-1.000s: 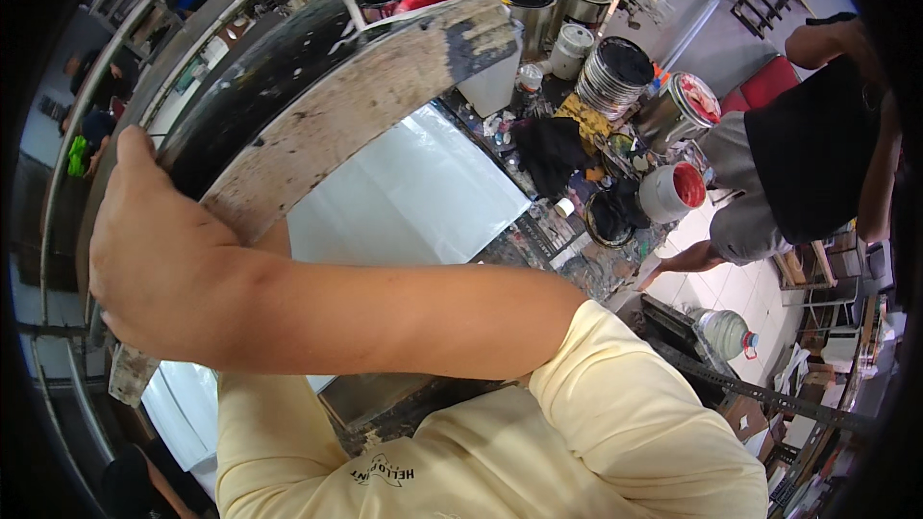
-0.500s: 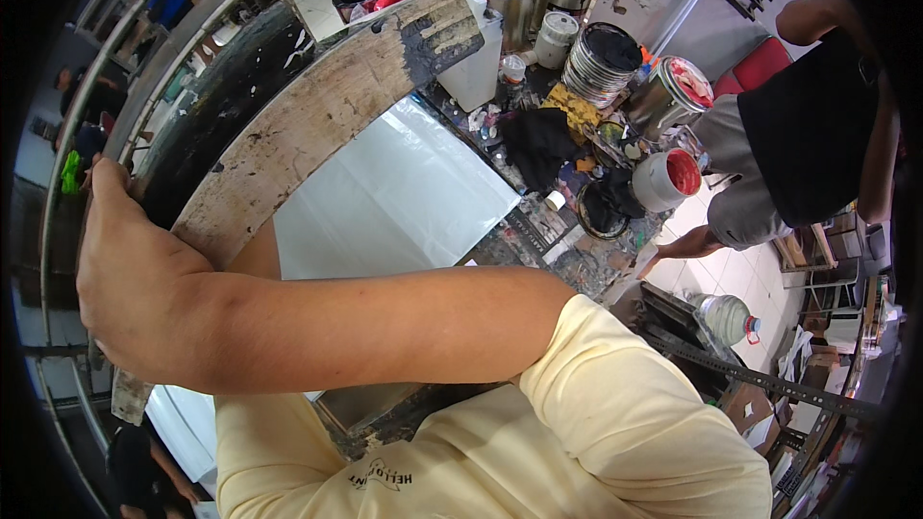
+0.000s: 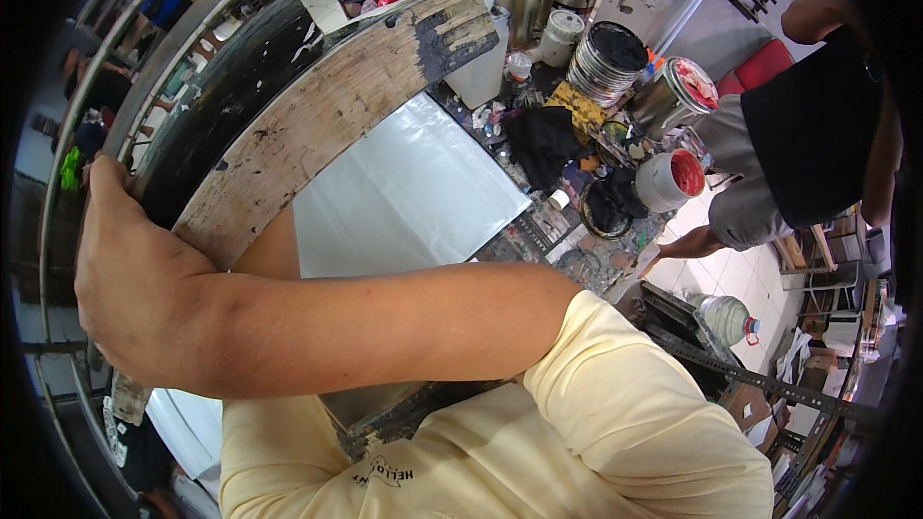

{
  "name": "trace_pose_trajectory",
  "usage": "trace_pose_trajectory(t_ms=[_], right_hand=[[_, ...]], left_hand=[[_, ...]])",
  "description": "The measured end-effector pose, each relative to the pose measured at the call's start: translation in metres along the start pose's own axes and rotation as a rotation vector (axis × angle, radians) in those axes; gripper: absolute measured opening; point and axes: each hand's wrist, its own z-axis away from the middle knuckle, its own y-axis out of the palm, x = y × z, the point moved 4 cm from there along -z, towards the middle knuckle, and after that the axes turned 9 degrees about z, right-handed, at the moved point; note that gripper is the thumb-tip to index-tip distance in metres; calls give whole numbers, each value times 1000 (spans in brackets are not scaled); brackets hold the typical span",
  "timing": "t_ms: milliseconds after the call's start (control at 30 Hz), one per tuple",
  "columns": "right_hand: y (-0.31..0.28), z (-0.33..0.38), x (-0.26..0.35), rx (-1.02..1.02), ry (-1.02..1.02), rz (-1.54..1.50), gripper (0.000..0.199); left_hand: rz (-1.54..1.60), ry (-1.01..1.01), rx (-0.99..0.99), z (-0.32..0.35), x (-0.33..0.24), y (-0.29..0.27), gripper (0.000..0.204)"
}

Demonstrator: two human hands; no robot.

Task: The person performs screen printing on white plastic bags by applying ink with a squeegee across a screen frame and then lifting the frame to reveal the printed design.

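My bare right arm crosses the view to the left, and my right hand (image 3: 120, 259) is at the outer side of a paint-stained wooden bar (image 3: 317, 120). The fingers bend round the far side, mostly hidden, so what they grip does not show. The bar looks curved and stands tilted, with dark paint on its upper end. Beyond it runs a black paint-covered surface (image 3: 226, 96). A little of my left forearm (image 3: 274, 248) shows between the bar and my right arm; my left hand is hidden. A white sheet under clear plastic (image 3: 404, 192) lies on the table below the bar.
Paint tins (image 3: 510, 5), a white jug (image 3: 478, 72), a dark cloth (image 3: 541, 144) and an open white tub with red paint (image 3: 670, 180) crowd the stained worktop. A person in black (image 3: 812, 125) stands to the right. Metal rails (image 3: 130, 19) run along the left.
The view has shifted slightly, so the bar's upper end, the white sheet and the tins sit a little further right. My right hand keeps nearly the same place by the bar.
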Motion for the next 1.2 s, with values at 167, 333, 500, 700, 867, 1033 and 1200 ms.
trace_pose_trajectory(t_ms=[167, 333, 500, 700, 867, 1033, 1200], right_hand=[[-12, 0, -7, 9, -7, -8, 38], [-18, 8, -11, 77, -49, -63, 36], [-32, 6, -20, -239, -75, -192, 41], [-72, -27, -21, 361, 50, -158, 55], [-69, -35, -12, 465, 151, -82, 54], [-63, -35, -15, 341, 178, -98, 55], [-37, -18, -18, -24, 16, -65, 56]], left_hand=[[-9, -22, -23, -11, 33, 37, 64], [1, 229, 129, -36, 79, 131, 63], [70, 409, 312, -60, 131, 222, 61], [136, 477, 441, -72, 160, 272, 59], [198, 507, 505, -81, 168, 288, 57], [257, 554, 564, -62, 146, 321, 56], [290, 587, 637, -22, 103, 370, 54]])
